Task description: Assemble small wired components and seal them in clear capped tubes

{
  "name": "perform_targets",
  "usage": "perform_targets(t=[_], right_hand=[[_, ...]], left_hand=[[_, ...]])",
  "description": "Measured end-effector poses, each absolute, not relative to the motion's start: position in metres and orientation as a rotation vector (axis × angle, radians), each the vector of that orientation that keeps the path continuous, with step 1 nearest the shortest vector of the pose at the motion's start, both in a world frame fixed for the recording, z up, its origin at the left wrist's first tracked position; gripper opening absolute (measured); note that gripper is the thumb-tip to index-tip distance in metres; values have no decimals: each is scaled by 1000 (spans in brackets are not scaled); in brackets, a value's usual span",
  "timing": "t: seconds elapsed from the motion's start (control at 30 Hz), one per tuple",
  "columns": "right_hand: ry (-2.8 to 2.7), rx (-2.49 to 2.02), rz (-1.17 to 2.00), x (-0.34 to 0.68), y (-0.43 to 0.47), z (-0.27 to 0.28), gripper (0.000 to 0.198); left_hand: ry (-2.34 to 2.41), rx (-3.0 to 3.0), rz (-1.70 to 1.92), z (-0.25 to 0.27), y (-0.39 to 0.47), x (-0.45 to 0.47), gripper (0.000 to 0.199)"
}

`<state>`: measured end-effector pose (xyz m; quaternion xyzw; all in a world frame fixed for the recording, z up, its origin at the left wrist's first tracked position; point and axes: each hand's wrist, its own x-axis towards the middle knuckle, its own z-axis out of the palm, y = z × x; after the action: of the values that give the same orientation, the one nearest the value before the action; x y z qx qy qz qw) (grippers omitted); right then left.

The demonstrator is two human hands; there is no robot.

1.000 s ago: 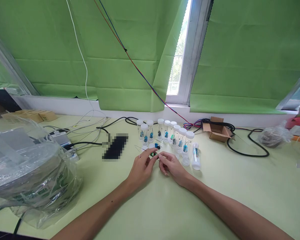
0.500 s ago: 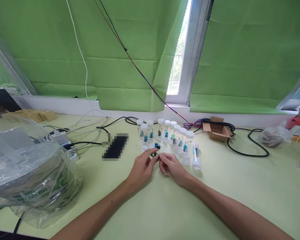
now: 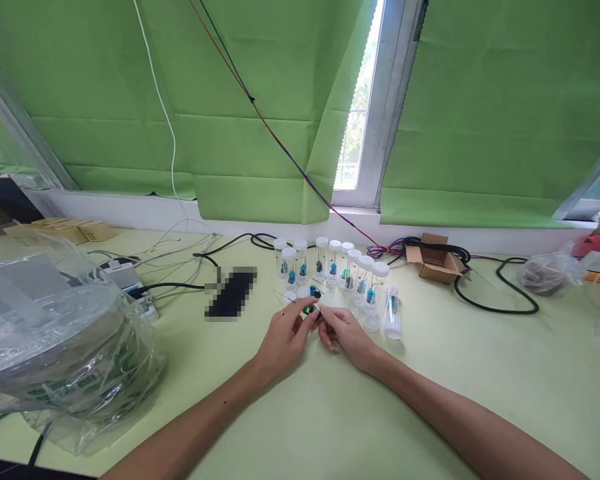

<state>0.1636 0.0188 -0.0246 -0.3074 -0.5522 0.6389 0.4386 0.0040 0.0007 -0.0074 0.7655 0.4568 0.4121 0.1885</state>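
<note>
Two hands meet over the counter (image 3: 330, 413): left hand (image 3: 283, 337) and right hand (image 3: 343, 330) each pinch one small green part (image 3: 309, 309) before the vials (image 3: 330, 267). I'd keep that grip light.

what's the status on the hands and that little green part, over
Left hand and right hand meet fingertip to fingertip, pinching small green component. Component just off the table. Capped vials stand close behind; one vial lies flat.

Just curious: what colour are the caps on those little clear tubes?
White, on the upright tubes beyond both hands, clearest in the head view.
</note>
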Motion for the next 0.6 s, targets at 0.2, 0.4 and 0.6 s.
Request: perform_targets(t=[0.2, 0.4, 0.6], right_hand=[[-1368, -791, 1583, 162, 18, -25, 55], [-1377, -763, 1560, 162, 19, -25, 47], [-1395, -728, 1577, 165, 18, -23, 41]], left_hand=[[1293, 2151, 1162, -8, 1, 4, 32], [1303, 2134, 1204, -4, 0, 5, 32], [1329, 2145, 1193, -2, -1, 5, 31]])
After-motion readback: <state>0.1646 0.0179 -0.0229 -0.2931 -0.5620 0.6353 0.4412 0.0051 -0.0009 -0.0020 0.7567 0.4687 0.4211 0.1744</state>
